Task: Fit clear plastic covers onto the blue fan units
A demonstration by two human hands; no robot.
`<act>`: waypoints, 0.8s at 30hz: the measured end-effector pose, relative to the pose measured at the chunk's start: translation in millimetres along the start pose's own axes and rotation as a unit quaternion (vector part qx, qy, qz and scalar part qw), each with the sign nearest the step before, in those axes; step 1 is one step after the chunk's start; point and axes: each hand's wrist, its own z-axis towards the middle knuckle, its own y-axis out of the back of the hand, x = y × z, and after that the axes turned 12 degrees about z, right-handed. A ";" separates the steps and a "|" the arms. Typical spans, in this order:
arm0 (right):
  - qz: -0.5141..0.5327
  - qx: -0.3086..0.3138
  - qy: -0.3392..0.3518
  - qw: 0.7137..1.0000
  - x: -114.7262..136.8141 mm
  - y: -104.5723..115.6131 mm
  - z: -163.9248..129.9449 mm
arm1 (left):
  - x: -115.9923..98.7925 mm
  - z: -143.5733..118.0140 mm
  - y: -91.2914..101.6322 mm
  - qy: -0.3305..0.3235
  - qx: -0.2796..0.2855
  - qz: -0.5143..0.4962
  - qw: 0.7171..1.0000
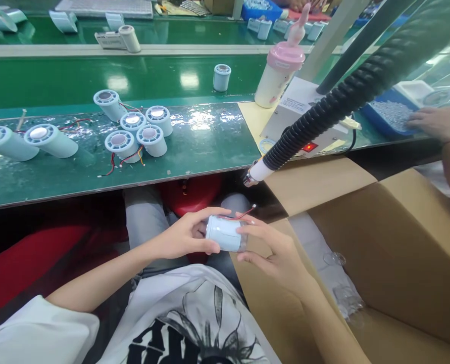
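Observation:
Over my lap I hold a light blue cylindrical housing (225, 233) lying on its side. My left hand (196, 232) grips its left end between thumb and fingers. Around the right end, where a clear plastic rim shows, my right hand (273, 247) has its fingers and thumb closed. A thin red and black wire (247, 211) with a small white plug sticks out above the housing. Just above hangs the metal-tipped nozzle (252, 177) of a black corrugated hose, apart from my hands.
Similar blue housings (151, 140) with wires stand on the green bench (194, 146). A pink-lidded bottle (280, 73) stands by a grey box with a lit red switch (310, 146). An open carton (410, 242) at right holds clear plastic pieces. A co-worker's hand (437, 124) touches a blue tray (393, 114).

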 end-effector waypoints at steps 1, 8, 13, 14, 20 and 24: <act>0.001 0.001 -0.002 1.000 -0.1 0.5 -0.4 | -1.3 -0.6 0.5 -0.006 0.005 0.023 1.000; 0.083 -0.005 -0.068 0.994 3.5 0.7 -4.7 | -9.9 -4.5 1.9 -0.070 0.008 0.133 0.989; 0.163 -0.014 -0.118 0.980 9.6 0.1 -4.9 | -9.3 -6.6 3.0 -0.104 -0.008 0.196 0.975; 0.173 -0.015 -0.125 0.977 10.3 0.1 -4.2 | -9.3 -6.9 3.1 -0.112 -0.010 0.207 0.972; 0.228 -0.009 -0.166 0.959 13.5 0.1 -0.8 | -8.9 -8.1 3.7 -0.131 -0.018 0.235 0.963; 0.274 -0.005 -0.202 0.940 16.6 -0.3 -1.6 | -7.9 -10.5 4.5 -0.145 -0.018 0.248 0.958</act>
